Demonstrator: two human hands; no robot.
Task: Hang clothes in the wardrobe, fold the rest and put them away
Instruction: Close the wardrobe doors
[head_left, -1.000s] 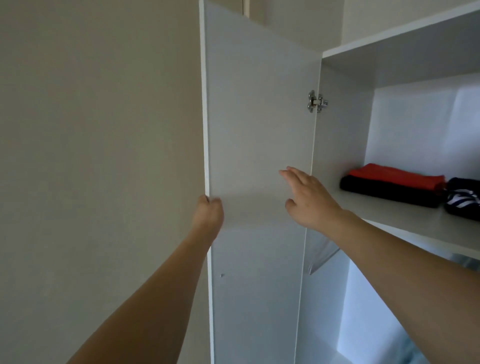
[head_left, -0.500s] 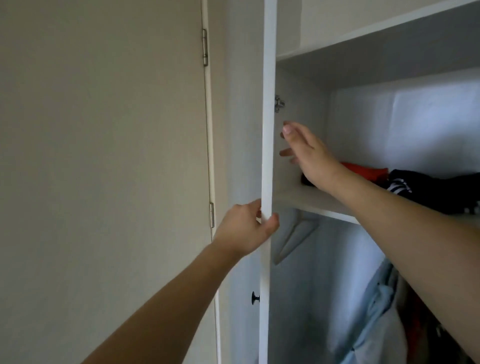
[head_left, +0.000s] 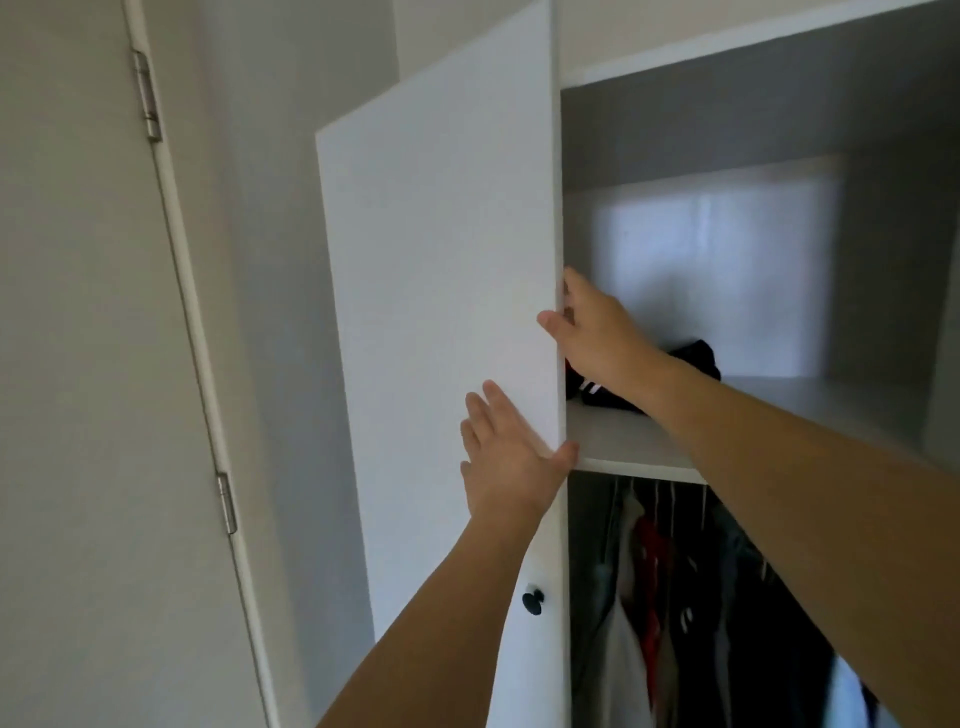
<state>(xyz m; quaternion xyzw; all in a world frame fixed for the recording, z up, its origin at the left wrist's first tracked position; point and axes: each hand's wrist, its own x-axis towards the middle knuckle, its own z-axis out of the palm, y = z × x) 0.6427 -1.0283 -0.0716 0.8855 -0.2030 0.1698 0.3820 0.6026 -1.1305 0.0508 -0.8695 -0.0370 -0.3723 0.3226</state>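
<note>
At the far left a room door shows 2 hinges. Next comes the white wardrobe door, partly closed, a black knob low on it. The left hand lies flat on its face, fingers straight. The right hand pinches the door's free edge, thumb in front. On the shelf sits a dark folded garment; hanging clothes fill the space below.
</note>
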